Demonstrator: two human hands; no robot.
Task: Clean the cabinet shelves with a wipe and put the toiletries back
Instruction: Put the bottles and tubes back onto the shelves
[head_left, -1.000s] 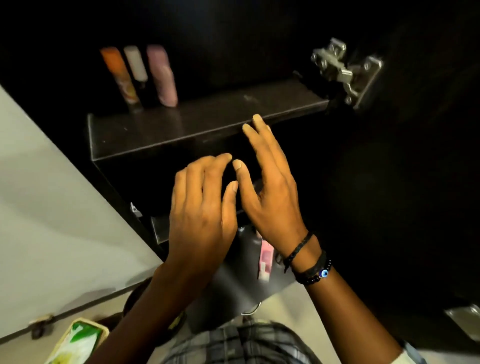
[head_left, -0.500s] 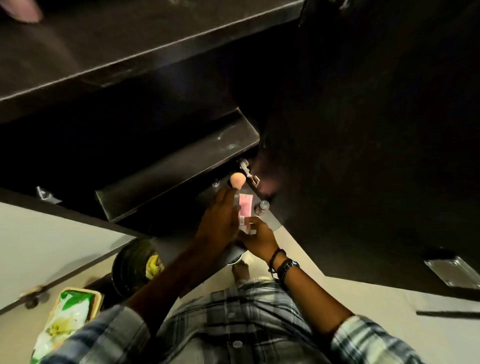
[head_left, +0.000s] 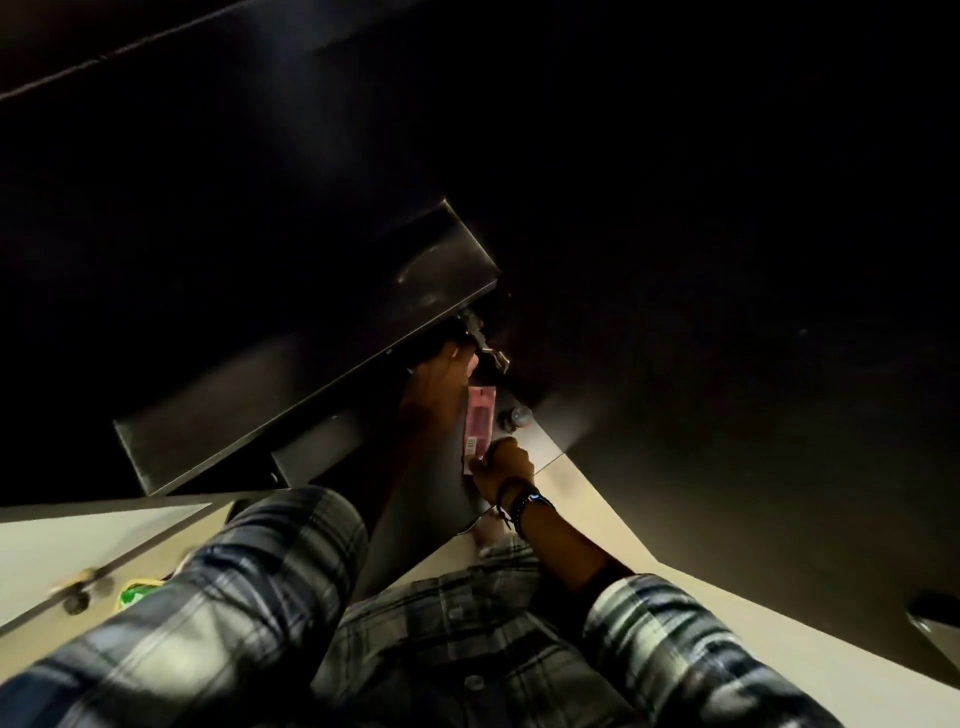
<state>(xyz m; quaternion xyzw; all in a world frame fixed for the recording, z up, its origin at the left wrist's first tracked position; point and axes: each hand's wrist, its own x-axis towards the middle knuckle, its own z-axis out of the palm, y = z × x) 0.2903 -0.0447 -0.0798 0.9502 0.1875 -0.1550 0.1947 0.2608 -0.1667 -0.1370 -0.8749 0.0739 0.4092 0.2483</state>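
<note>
A pink tube (head_left: 479, 422) lies on the lowest dark shelf (head_left: 540, 447) of the cabinet. My right hand (head_left: 506, 465) is closed on the tube's near end. My left hand (head_left: 441, 374) reaches under the shelf above, beside the tube's far end; its fingers are hidden in shadow. A small round-capped bottle (head_left: 517, 417) stands just right of the tube. The middle shelf (head_left: 311, 384) juts out above my left hand.
A metal door hinge (head_left: 485, 345) sits just above the tube. The open dark cabinet door (head_left: 727, 364) fills the right side. A green and white packet (head_left: 136, 592) lies at the lower left near a pale door with a knob (head_left: 78, 603).
My view has tilted further down and my arms have pushed deeper into the bottom shelf. The upper shelf with its bottles has left view. The peach round cap is now hidden.
</note>
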